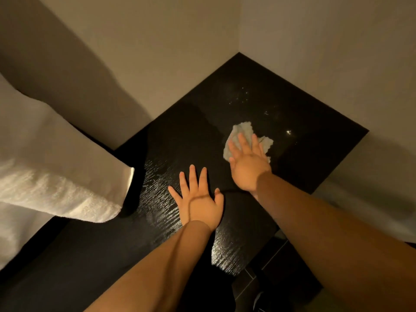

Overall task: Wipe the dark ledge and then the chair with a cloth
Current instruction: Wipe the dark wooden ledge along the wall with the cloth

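Pale cloth (239, 131) under right hand (248, 167)

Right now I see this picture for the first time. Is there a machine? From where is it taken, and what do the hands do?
No machine: these are a person's two bare hands. The one picture comes from a camera worn on the person's head, looking forward and down at them. The surface is a dark ledge in a corner between pale walls. The right hand presses flat on a crumpled pale cloth lying on the ledge. The left hand lies flat on the bare ledge and holds nothing. Small bright specks show beyond the cloth. At the left is thick white fabric, like a towel.
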A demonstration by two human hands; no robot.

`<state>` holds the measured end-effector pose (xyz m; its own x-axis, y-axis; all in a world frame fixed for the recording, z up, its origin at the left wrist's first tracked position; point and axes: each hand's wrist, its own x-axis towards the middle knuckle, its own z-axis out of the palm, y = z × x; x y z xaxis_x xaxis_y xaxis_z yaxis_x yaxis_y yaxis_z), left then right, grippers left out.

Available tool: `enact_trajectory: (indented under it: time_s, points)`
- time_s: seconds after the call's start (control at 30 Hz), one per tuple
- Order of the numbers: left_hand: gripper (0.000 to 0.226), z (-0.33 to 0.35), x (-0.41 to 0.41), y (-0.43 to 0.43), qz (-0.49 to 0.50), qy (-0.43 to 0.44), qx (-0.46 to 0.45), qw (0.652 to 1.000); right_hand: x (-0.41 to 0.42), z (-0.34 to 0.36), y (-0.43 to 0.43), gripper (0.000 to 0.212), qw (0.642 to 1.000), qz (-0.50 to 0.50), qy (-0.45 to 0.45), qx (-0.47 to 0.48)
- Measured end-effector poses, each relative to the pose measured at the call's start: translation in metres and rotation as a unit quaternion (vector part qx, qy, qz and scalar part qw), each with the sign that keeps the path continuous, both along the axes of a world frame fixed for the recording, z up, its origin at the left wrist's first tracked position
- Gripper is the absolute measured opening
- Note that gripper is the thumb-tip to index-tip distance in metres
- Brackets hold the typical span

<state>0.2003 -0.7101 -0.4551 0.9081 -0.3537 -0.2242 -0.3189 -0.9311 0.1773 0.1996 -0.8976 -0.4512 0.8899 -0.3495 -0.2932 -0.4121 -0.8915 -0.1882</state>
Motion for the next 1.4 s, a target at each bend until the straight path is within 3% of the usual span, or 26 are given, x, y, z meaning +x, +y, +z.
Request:
enact_trajectory:
  time_s: [0.1,0.2,0.27,0.4,0.57,0.7,0.83,0.97,1.07,1.17,1.4]
  points:
    - [0.073,0.009,0.008,0.001,0.001,0.021,-0.020,1.000,-0.034,0.005,0.024,0.065,0.989,0.144,-0.008,0.011]
    - [0.071,0.011,0.038,0.000,-0.090,-0.023,-0.058,0.994,-0.019,0.022,-0.005,0.059,0.978,0.202,0.028,0.043]
    - [0.073,0.008,0.069,-0.003,-0.125,-0.054,-0.055,0.989,0.010,0.017,-0.029,0.061,0.986,0.165,0.034,-0.001]
    - [0.077,0.003,0.120,-0.017,-0.060,-0.044,-0.032,0.997,0.051,0.011,-0.054,0.064,0.999,0.022,0.028,-0.039]
    - [0.078,-0.001,0.122,-0.021,-0.044,-0.038,-0.014,0.998,0.008,0.009,-0.008,0.068,0.993,0.106,-0.053,-0.004]
    - [0.079,0.000,0.126,-0.024,-0.038,-0.039,-0.010,0.998,0.021,0.008,-0.032,0.060,0.983,0.176,-0.042,0.025]
    - [0.077,-0.002,0.126,-0.024,-0.042,-0.041,-0.014,0.998,0.079,0.002,-0.068,0.059,0.995,0.097,-0.015,-0.030]
    - [0.077,-0.001,0.125,-0.023,-0.044,-0.039,-0.006,0.998,0.072,-0.003,-0.044,0.061,0.997,0.059,-0.057,-0.007]
    - [0.077,0.000,0.126,-0.022,-0.044,-0.029,-0.006,0.999,0.028,-0.002,-0.012,0.057,0.983,0.146,-0.112,0.015]
    - [0.078,-0.001,0.128,-0.024,-0.046,-0.036,-0.003,0.998,0.022,-0.003,-0.022,0.057,0.973,0.204,-0.095,0.054]
    - [0.077,-0.001,0.126,-0.024,-0.038,-0.041,-0.006,0.998,0.109,0.006,-0.068,0.057,0.998,0.064,-0.024,-0.009]
